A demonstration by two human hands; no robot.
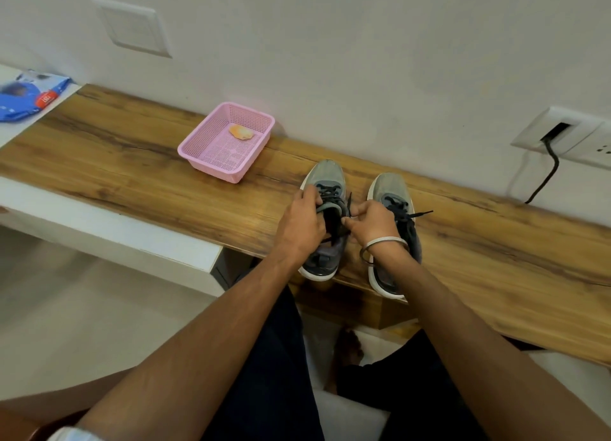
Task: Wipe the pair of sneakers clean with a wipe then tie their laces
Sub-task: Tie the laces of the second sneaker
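Forearms reach in from the bottom edge over dark trousers to the wooden worktop [132, 163]. Left hand [302, 222] sits on the left grey mesh sneaker with white sole [325, 176], fingers [310, 194] curled around the collar and dark lace [330, 192] on its outer side. Right hand [372, 220], metal bangle [383, 245] on the wrist, is between the two shoes, thumb and forefinger pinching a dark lace end over the left sneaker's opening. Right grey sneaker [388, 186] stands just beside, parallel, toes to the wall, its lace loose and trailing to the right; heels of both overhang the worktop's near edge. Farther left, well apart, pink perforated plastic basket [205, 143] holds a crumpled orange-stained wipe [242, 132]. White wall socket with black cable [558, 133] far right. Blue packet [26, 96] far left.
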